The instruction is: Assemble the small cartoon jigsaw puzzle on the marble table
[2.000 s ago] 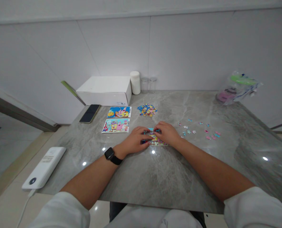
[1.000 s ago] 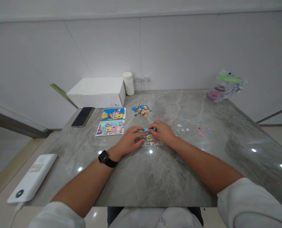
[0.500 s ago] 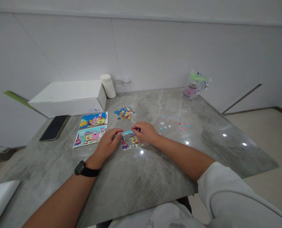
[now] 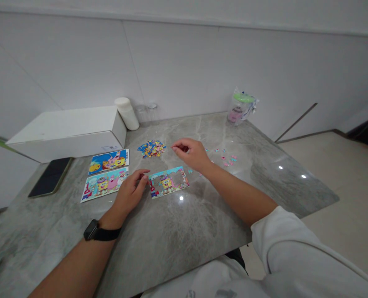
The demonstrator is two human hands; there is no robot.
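A partly assembled jigsaw puzzle [image 4: 167, 188] with a yellow cartoon figure lies on the table, and bare gaps show inside its frame. Beside its left edge rests my left hand [image 4: 131, 192], thumb and index finger apart, nothing visible between them. My right hand [image 4: 192, 154] hovers above and beyond the puzzle's right half, fingertips pinched; anything held is too small to make out. Left of the pinch is a pile of mixed puzzle pieces [image 4: 152, 149]. Loose pink and blue puzzle pieces [image 4: 224, 158] lie right of the hand, some hidden by the forearm.
Two picture cards, a blue one [image 4: 106, 161] and a lighter one [image 4: 94, 188], lie left of my left hand. Farther left is a phone [image 4: 50, 177]. Along the wall stand a white box [image 4: 69, 134], a white cylinder [image 4: 127, 114], two glasses [image 4: 153, 111] and a plastic-wrapped container [image 4: 240, 109].
My right hand has lifted off the puzzle and moved away from me, uncovering the puzzle's right side. My left hand stays by the left edge. The view has shifted to the right.
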